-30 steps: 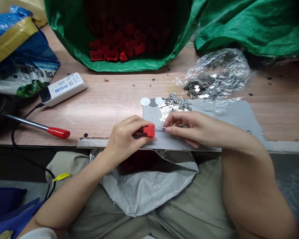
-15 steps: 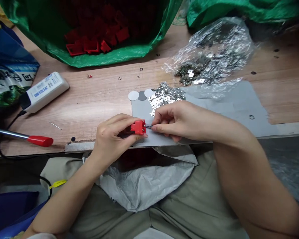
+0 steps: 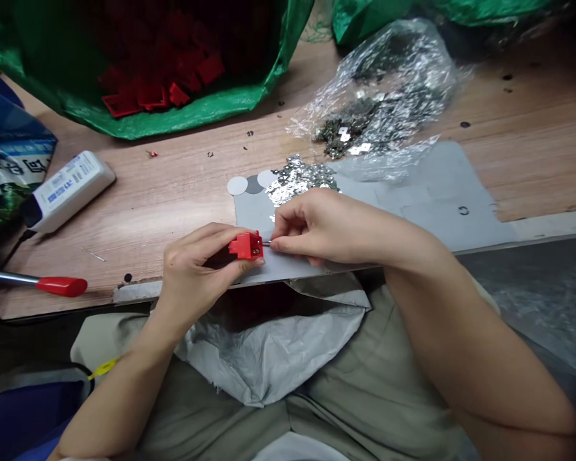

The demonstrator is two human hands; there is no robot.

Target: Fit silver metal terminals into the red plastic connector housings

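Between thumb and fingers, my left hand point(image 3: 199, 262) grips a red plastic housing point(image 3: 246, 246) over the front edge of the table. Small metal bits show in the housing's right-hand face. My right hand point(image 3: 307, 227) is closed in a pinch on a thin metal rod point(image 3: 267, 243), whose tip meets that face. Most of the rod is hidden by my fingers. Just behind my right hand lies a heap of small shiny metal pieces point(image 3: 300, 176) on a grey mat point(image 3: 413, 208).
A green sack point(image 3: 173, 121) of red housings point(image 3: 153, 96) lies open at the back. Right of it is a clear bag point(image 3: 393, 96) of metal pieces. A white device point(image 3: 72, 192) and a red-handled lever point(image 3: 62, 286) are on the left. A pale sack point(image 3: 264, 358) hangs open over my lap.
The whole view has shifted, so the scene sits further left. The rod shows less between my right fingers and the housing, and the hands are closer together.
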